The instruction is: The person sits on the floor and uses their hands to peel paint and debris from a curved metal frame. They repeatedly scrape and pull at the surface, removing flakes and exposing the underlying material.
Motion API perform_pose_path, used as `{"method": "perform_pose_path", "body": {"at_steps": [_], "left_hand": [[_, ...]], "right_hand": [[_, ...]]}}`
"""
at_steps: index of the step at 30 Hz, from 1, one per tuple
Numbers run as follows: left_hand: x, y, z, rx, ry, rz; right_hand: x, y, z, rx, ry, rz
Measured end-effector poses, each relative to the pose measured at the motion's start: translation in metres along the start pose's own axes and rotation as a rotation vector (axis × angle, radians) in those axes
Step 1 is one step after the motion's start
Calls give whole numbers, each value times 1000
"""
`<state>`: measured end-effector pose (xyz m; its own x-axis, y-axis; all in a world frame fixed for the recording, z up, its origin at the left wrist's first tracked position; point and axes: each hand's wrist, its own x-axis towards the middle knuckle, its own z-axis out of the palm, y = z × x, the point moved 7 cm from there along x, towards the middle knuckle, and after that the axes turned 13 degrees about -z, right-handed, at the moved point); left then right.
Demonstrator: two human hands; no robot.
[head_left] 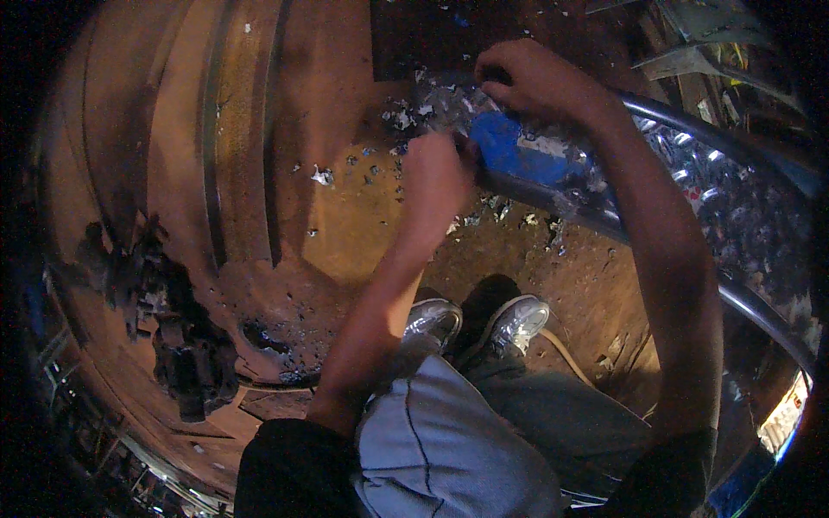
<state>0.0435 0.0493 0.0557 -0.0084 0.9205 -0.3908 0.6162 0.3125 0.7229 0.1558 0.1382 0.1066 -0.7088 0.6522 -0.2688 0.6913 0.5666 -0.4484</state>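
My left hand (436,164) is closed at the near-left end of a long, dark, glossy panel (734,198) with curved shiny edges. Higher up and to the right, my right hand (531,78) curls its fingers, leaving a dark hollow inside the grip. What either hand holds, if anything, is hidden. A bright blue patch (518,151) lies on the panel between the hands, scuffed along its right side. Small pale and silvery flakes (414,112) are scattered around the panel's end, beside my left hand.
At left a large brown sheet-like surface (337,233) bears a ridged strip (246,129). A black, clumped object (190,354) rests at lower left. My silvery shoes (518,319) stand on brown ground, where a thin hose-like line (570,358) runs. Light-coloured scrap pieces (699,65) lie at upper right.
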Motion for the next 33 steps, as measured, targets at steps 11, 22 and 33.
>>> {"method": "perform_pose_path", "body": {"at_steps": [11, 22, 33], "left_hand": [[26, 9, -8, -365, -86, -177], [7, -19, -24, -158, 3, 104], [-9, 4, -6, 104, 121, 42]], "right_hand": [[-1, 0, -1, -32, 63, -75], [-2, -4, -4, -31, 56, -48], [-2, -2, -2, -10, 44, -23]]}}
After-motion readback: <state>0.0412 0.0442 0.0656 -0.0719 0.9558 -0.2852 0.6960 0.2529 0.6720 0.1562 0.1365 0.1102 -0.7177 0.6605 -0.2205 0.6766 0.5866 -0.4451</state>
